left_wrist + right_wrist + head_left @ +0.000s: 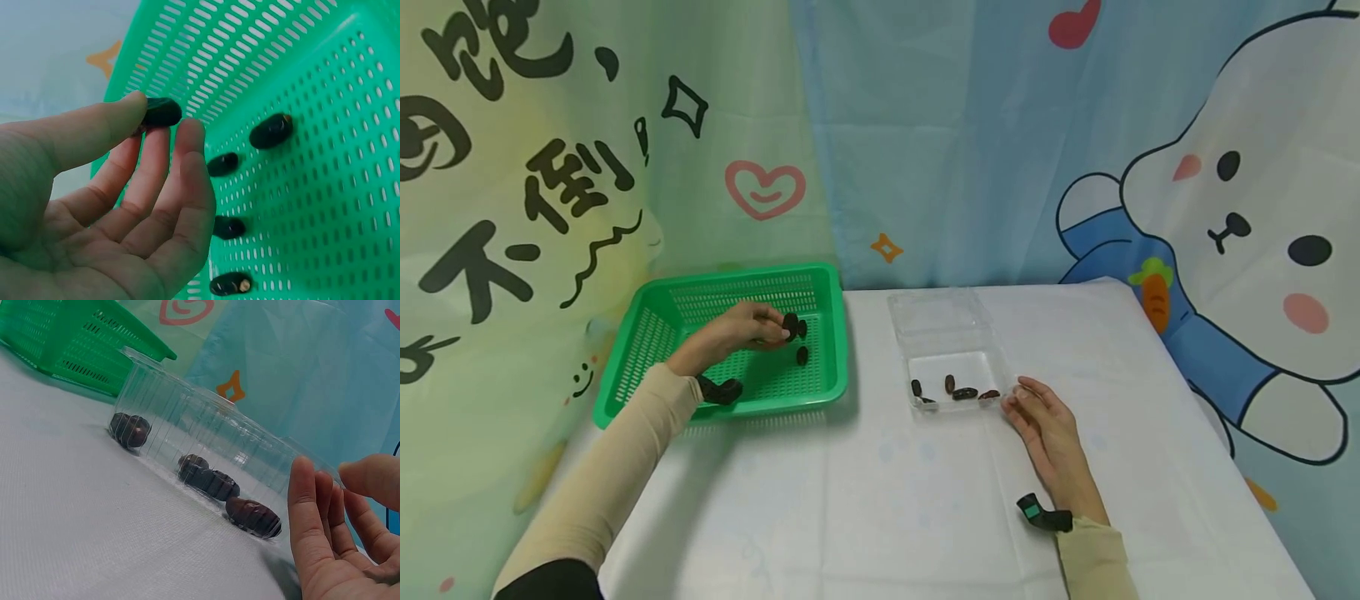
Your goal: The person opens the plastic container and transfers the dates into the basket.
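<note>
My left hand [736,328] is over the green basket [837,385], pinching a dark, glossy oval fruit [164,113] between thumb and fingertips. More of these fruits [272,131] lie on the basket's slotted floor beyond the fingers. To the right stands a clear plastic box [981,365] with its lid [936,321] folded back. Several brownish-black oval fruits [253,517] sit along its near side, seen through the ribbed wall. My right hand [1047,429] holds the box at its near right corner, thumb at the rim and fingers fairly straight against the end.
A white cloth [880,500] covers the table, with a strip of it between basket and box. Behind hangs a printed curtain [917,150] with a cartoon rabbit on the right. Black bands with small dark devices [1045,515] are on both wrists.
</note>
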The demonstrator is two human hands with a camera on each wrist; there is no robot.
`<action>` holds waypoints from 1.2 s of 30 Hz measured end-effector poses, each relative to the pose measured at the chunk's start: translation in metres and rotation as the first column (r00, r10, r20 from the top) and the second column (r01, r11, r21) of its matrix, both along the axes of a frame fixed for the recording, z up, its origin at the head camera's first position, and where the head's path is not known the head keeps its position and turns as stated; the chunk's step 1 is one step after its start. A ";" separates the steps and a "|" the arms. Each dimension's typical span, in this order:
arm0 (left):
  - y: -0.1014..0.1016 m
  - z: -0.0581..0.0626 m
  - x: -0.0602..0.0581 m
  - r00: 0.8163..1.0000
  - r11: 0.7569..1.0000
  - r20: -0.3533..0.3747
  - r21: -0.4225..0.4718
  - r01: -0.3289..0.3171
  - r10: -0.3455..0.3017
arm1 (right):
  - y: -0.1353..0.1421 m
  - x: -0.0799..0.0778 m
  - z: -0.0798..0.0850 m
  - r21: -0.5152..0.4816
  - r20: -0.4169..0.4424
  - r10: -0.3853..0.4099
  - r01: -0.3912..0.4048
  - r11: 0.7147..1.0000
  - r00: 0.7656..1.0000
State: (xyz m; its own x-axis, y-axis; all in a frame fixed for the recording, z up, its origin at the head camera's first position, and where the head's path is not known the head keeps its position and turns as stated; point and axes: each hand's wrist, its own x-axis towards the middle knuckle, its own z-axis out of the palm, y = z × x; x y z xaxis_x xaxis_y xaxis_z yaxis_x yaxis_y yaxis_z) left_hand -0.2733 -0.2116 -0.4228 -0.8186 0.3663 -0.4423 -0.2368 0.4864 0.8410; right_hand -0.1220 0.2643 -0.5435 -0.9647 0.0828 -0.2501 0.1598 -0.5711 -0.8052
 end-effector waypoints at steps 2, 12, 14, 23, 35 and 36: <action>-0.004 -0.001 0.000 1.000 1.000 0.000 -0.015 0.012 -0.012 | 0.000 0.000 0.000 0.000 0.000 0.001 -0.001 1.000 1.000; -0.019 -0.012 -0.001 0.998 0.995 0.061 -0.102 0.018 -0.012 | -0.001 0.001 0.000 -0.005 -0.008 0.002 -0.002 1.000 1.000; -0.020 -0.013 -0.002 0.997 0.991 0.070 -0.132 0.026 -0.017 | -0.001 0.001 0.000 -0.007 -0.008 -0.001 0.001 1.000 1.000; -0.019 -0.020 -0.006 0.997 0.961 0.059 -0.266 0.072 -0.058 | 0.000 0.000 -0.001 -0.015 0.000 -0.007 0.007 1.000 1.000; -0.018 -0.032 -0.008 0.996 0.934 -0.033 -0.352 0.066 -0.083 | 0.000 0.000 -0.001 -0.007 0.006 -0.001 0.001 1.000 1.000; -0.018 -0.032 -0.007 0.995 0.930 -0.036 -0.361 0.069 -0.088 | 0.000 0.000 -0.001 -0.005 0.009 0.000 0.000 1.000 1.000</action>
State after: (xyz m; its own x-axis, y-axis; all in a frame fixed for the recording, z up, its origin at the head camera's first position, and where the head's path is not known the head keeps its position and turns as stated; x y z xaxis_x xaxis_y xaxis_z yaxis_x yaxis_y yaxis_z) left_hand -0.2808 -0.2297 -0.4551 -0.8187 0.2547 -0.5147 -0.1468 0.7736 0.6164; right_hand -0.1215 0.2646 -0.5441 -0.9623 0.0814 -0.2596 0.1674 -0.5752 -0.8007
